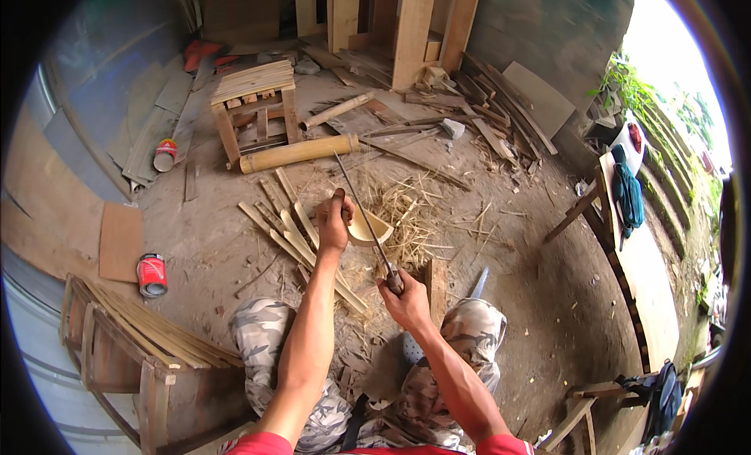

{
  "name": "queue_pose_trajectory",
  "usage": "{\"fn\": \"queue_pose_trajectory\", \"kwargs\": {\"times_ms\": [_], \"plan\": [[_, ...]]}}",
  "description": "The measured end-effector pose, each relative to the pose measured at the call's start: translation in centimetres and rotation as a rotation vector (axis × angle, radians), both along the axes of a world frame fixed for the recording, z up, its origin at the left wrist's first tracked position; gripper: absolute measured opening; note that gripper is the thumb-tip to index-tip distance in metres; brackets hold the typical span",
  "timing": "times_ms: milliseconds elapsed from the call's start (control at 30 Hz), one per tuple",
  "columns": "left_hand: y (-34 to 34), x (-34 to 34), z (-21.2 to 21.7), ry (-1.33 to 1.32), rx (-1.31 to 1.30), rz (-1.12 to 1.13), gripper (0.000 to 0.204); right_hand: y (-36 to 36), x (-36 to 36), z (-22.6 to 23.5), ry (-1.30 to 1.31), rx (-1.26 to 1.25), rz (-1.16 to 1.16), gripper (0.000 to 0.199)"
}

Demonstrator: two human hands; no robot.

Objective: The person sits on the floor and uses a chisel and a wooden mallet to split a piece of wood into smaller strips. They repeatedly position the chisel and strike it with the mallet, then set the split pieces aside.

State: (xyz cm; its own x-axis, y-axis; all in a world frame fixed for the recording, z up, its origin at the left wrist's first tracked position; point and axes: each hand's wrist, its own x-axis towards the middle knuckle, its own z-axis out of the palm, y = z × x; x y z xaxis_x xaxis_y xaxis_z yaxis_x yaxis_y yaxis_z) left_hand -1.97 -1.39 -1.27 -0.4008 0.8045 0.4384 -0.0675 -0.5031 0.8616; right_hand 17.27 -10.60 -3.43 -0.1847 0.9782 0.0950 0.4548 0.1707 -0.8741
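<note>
My left hand [333, 222] grips one end of a short, curved piece of split bamboo [369, 230], held out in front of me. My right hand [405, 297] is closed on the handle of a long thin knife [361, 209]. Its blade runs up and away from me and crosses the bamboo piece. Cut bamboo strips [288, 228] lie on the dirt floor just beyond and under my left hand. My knees in camouflage trousers [262, 334] show below the hands.
A pile of shavings [411, 209] lies ahead. A thick bamboo pole [299, 152] and a small wooden stool [254, 103] topped with slats stand farther off. A red can [152, 274] and a crate of strips [141, 338] sit at my left. Planks lean at the back.
</note>
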Motion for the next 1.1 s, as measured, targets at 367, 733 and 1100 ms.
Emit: {"fn": "queue_pose_trajectory", "kwargs": {"times_ms": [367,733,1100], "plan": [[-0.5,-1.6,0.5,0.014,0.050,0.098,0.062,1.0,-1.2,0.9,-0.071,-0.009,0.065,0.037],[-1.9,-3.3,1.6,-0.019,0.065,0.005,0.055,0.4,-2.1,2.2,0.015,0.025,0.121,0.036],[-1.8,-4.2,1.6,-0.063,0.039,-0.087,0.051,-0.2,-1.9,2.4,0.022,0.044,0.182,0.032]]}}
